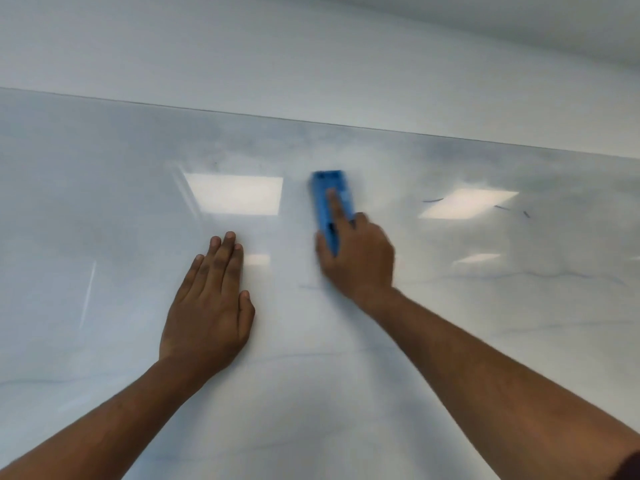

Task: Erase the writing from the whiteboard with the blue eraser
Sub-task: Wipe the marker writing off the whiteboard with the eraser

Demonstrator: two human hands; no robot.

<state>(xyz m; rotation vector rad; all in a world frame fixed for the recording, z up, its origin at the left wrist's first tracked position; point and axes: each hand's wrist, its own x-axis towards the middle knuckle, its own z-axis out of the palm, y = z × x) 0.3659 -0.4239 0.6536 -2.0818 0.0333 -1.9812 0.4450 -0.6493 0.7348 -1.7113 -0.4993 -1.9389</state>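
Blue eraser (329,202) up on the whiteboard (450,323), centre, pinned under the right hand (360,258) — fingers clamped round its near end, index laid along the back. Light, rigid block by the look; best gripped by its sides. Left hand (207,317) flat, fingers spread loose, empty. Glossy, slick board — stray marks (433,200) at right, bare wall (311,46) beyond.

Bare forearms, dark sleeve (628,465) edge
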